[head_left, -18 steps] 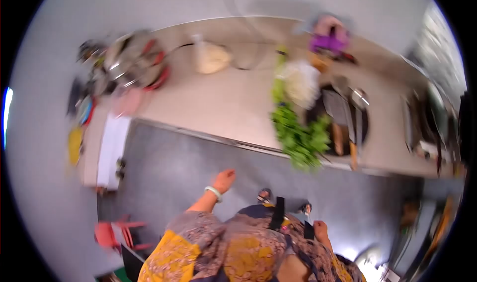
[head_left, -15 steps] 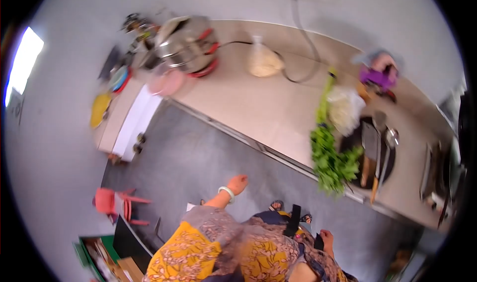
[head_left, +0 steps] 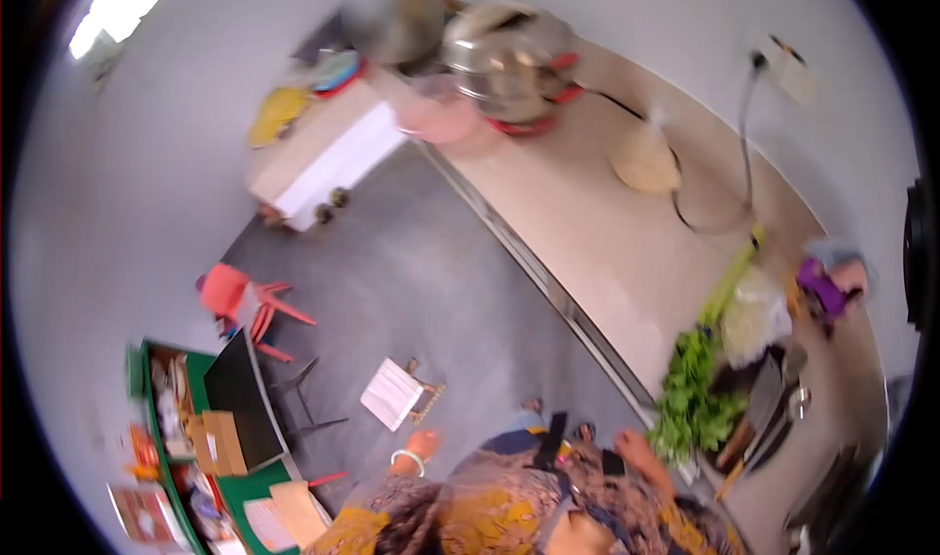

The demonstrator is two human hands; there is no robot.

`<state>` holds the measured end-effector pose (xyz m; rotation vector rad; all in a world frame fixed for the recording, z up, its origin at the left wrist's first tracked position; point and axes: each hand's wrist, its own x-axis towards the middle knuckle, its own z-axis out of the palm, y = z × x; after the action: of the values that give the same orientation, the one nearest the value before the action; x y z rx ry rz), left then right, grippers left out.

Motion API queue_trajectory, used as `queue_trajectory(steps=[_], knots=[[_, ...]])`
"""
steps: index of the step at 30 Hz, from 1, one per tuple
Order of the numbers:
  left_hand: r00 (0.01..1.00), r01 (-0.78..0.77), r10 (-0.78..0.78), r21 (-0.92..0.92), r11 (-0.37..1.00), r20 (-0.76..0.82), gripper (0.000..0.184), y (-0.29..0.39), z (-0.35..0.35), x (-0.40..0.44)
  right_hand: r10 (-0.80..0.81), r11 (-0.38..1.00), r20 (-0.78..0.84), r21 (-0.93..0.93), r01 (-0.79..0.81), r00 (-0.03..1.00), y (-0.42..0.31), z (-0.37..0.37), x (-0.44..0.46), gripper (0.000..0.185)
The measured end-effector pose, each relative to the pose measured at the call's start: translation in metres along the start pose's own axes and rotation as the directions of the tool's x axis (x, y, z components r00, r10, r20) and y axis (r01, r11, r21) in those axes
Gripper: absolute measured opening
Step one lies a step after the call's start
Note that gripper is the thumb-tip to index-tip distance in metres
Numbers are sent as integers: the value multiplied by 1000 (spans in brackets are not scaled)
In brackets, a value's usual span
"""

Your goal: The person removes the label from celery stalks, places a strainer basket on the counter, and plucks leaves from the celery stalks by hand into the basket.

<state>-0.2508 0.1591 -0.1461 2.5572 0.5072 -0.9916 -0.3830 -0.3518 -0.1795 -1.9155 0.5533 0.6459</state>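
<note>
My left hand, with a pale bracelet at the wrist, hangs low over the grey floor near a small stool; its fingers look curled, but they are blurred. My right hand is beside my body, close to the counter's front edge, its fingers too smeared to read. Leafy green celery lies on the counter to the right of it. Behind the celery are a clear bag of pale food and a cleaver on a dark round board.
A steel pot, a pink basin and a bag of pale contents stand on the counter. On the left are a red chair, a black screen and a green table with a cardboard box.
The view has swung left: the counter now slants steeply, and the stool and green table have come into fuller view. My right hand appears nearer the counter edge.
</note>
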Motion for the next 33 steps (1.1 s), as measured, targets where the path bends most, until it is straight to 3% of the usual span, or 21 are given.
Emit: queue_trajectory(steps=[1, 2, 3, 4, 5, 6, 11, 14, 16, 17, 20, 23, 26, 28, 31, 33], knots=[[999, -29, 29, 2, 1000, 24, 31, -4, 3, -8, -63, 998, 11, -15, 63, 998, -4, 3, 15, 25], [994, -77, 74, 27, 997, 75, 30, -16, 2, -10, -125, 988, 27, -84, 127, 992, -55, -9, 8, 28], [985, -126, 119, 48, 991, 126, 29, -28, 2, -12, -79, 996, -7, -48, 79, 997, -61, -5, 16, 31], [972, -176, 162, 70, 982, 169, 28, -32, -2, -3, -205, 978, -57, 28, 206, 977, -46, 8, 41, 32], [957, -219, 197, 87, 972, 214, 26, -31, -7, 13, -182, 982, -116, 33, 187, 976, -72, 5, 44, 31], [944, -248, 217, 101, 963, 248, 25, -31, -10, 30, -40, 989, -92, 139, 52, 995, -97, 1, 50, 30], [886, -374, 332, 80, 924, 323, 18, -1, -76, 137, 11, 961, -328, 265, 81, 944, -129, 24, 99, 32], [812, -530, 534, -86, 844, 235, 15, 20, -144, 229, 82, 938, -311, 345, 32, 947, -156, 34, 112, 32], [873, -411, 469, -316, 855, 135, 14, 58, -186, 273, 76, 961, -327, 277, 18, 942, -163, 37, 118, 31], [981, -76, 154, -507, 859, 114, 18, 112, -203, 253, 79, 969, -333, 247, 6, 940, -165, 40, 119, 31], [985, -137, 173, -591, 795, 5, 26, 164, -220, 263, 89, 986, -286, 162, -44, 954, -165, 35, 114, 29], [979, -134, 198, -580, 803, 48, 29, 188, -205, 255, 153, 973, -303, 215, -90, 941, -158, 21, 113, 30], [921, -193, 323, -467, 863, 216, 28, 183, -168, 239, 159, 936, -359, 352, -25, 920, -169, -5, 104, 27], [833, -345, 422, -260, 902, 358, 27, 164, -142, 246, 181, 890, -370, 457, 9, 911, -182, -40, 99, 25], [805, -465, 434, -23, 885, 404, 28, 186, -125, 206, 98, 882, -680, 397, 253, 726, -191, -107, 92, 25], [835, -432, 414, -35, 901, 363, 31, 187, -116, 206, 180, 946, -841, 290, 144, 511, -188, -153, 92, 23]])
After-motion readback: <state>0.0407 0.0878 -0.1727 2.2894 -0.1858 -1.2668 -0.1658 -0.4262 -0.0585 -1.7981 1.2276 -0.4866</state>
